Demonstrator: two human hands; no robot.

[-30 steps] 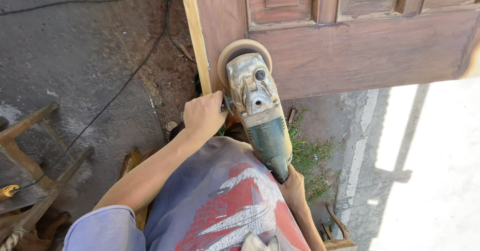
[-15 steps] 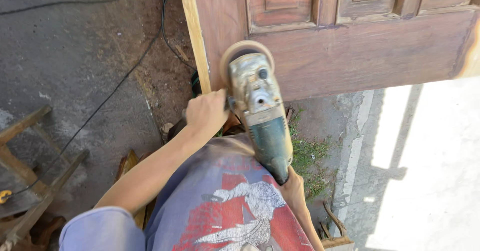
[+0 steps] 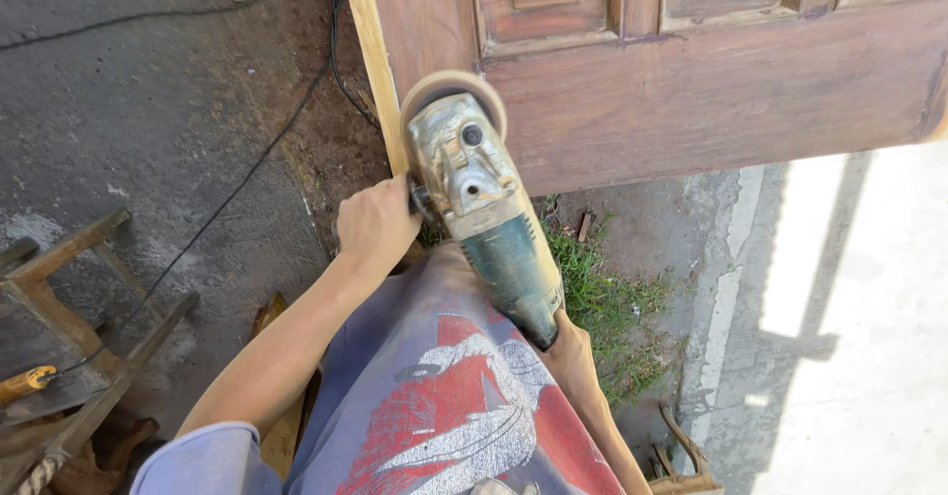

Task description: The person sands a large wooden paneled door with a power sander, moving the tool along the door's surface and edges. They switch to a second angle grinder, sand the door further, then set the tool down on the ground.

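A worn angle grinder with a round sanding disc rests on the near left corner of a brown panelled wooden door that lies flat. My left hand is closed around the grinder's side handle. My right hand grips the rear of the dark green body, partly hidden under it. The disc touches the door close to its pale left edge.
A black cable runs across the grey concrete at the left. A wooden trestle stands at the lower left. Grass grows below the door's edge, with a bright paved strip at the right.
The grinder and both hands have shifted slightly along the door's corner; the grip is unchanged.
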